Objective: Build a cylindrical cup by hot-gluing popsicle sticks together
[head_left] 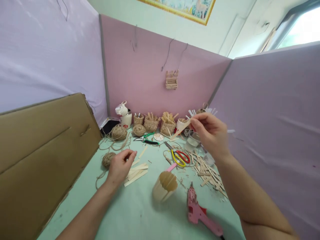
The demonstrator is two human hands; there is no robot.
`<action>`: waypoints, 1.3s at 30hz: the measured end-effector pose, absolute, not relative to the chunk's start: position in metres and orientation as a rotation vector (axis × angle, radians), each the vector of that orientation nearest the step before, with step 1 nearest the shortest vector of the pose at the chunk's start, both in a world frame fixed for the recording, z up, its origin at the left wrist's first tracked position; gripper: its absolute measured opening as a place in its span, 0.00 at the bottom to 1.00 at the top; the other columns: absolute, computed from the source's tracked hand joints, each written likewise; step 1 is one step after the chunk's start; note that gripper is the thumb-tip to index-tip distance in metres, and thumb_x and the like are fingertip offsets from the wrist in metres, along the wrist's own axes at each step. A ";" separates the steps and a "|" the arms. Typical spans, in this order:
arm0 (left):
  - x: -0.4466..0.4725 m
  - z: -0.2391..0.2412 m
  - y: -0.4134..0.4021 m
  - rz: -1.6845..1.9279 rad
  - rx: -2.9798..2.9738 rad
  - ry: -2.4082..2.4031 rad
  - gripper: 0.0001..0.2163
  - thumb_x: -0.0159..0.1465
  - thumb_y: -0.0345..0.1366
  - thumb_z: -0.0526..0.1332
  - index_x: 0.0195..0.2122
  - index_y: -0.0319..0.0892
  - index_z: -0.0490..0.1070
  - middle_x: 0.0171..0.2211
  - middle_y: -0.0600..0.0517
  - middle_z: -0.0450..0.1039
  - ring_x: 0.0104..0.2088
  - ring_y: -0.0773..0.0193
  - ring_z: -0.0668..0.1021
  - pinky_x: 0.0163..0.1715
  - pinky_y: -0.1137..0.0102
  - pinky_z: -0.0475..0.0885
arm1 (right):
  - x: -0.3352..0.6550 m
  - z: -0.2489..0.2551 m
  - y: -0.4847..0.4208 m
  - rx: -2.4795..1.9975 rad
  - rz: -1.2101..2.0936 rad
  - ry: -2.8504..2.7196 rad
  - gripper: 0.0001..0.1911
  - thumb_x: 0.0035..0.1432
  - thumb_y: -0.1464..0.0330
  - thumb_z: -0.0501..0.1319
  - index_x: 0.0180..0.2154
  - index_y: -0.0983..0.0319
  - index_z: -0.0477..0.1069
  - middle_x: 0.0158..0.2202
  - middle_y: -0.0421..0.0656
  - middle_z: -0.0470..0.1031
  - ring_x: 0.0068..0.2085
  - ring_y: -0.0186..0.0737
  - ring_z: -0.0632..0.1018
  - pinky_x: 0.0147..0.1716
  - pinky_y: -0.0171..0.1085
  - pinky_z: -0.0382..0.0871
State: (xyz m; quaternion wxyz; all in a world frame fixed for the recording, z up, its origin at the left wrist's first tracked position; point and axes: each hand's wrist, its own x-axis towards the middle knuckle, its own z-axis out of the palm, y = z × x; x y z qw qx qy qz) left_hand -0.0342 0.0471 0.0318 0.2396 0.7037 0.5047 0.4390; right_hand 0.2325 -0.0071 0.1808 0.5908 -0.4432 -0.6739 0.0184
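Note:
Raised over the right side of the table, my right hand (212,133) pinches one end of a flat wooden craft stick (180,130), which slants down to the left. My left hand (121,166) is low at the left with its fingers curled together; whether anything is between them is hidden. Right beside it lies a small pile of wooden craft sticks (136,174). Between my two arms stands a round cup (160,192) with upright sticks around its wall and a brown inside. A pink glue gun (197,210) rests to the right of the cup.
Yellow-and-red scissors (178,158) and green-handled pruning shears (150,141) lie mid-table. Scattered stick pieces (207,171) cover the right side. Twine balls (119,132) sit at the left; stick-filled baskets (151,124) line the back. A cardboard sheet (47,156) leans at the left.

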 end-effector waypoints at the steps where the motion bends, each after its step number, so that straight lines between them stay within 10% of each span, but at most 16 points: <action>1: -0.033 0.034 0.046 1.200 1.923 1.327 0.15 0.62 0.46 0.54 0.28 0.41 0.72 0.24 0.53 0.71 0.26 0.65 0.71 0.29 0.71 0.65 | 0.227 0.175 -0.026 -1.044 0.044 -1.575 0.05 0.60 0.64 0.62 0.34 0.59 0.73 0.27 0.39 0.74 0.27 0.33 0.75 0.26 0.35 0.70; 17: -0.008 0.039 0.010 0.756 2.155 0.351 0.25 0.56 0.33 0.59 0.57 0.47 0.63 0.61 0.47 0.60 0.63 0.54 0.63 0.59 0.57 0.63 | 0.183 0.081 -0.134 -1.373 -0.007 -1.835 0.05 0.61 0.69 0.60 0.32 0.59 0.73 0.36 0.44 0.74 0.39 0.40 0.75 0.39 0.40 0.69; 29: 0.008 0.010 0.004 0.518 2.036 0.355 0.53 0.47 0.37 0.71 0.68 0.45 0.38 0.64 0.40 0.57 0.62 0.50 0.65 0.59 0.59 0.62 | 0.191 0.051 -0.126 -1.437 -0.104 -1.883 0.04 0.60 0.68 0.62 0.32 0.58 0.75 0.41 0.46 0.68 0.46 0.45 0.70 0.46 0.47 0.65; 39: 0.004 0.003 0.017 0.380 1.989 0.281 0.52 0.48 0.33 0.70 0.69 0.47 0.36 0.60 0.40 0.63 0.59 0.53 0.70 0.56 0.59 0.66 | 0.187 0.047 -0.127 -1.449 -0.124 -1.882 0.04 0.59 0.68 0.62 0.33 0.58 0.76 0.40 0.45 0.68 0.44 0.45 0.69 0.45 0.46 0.63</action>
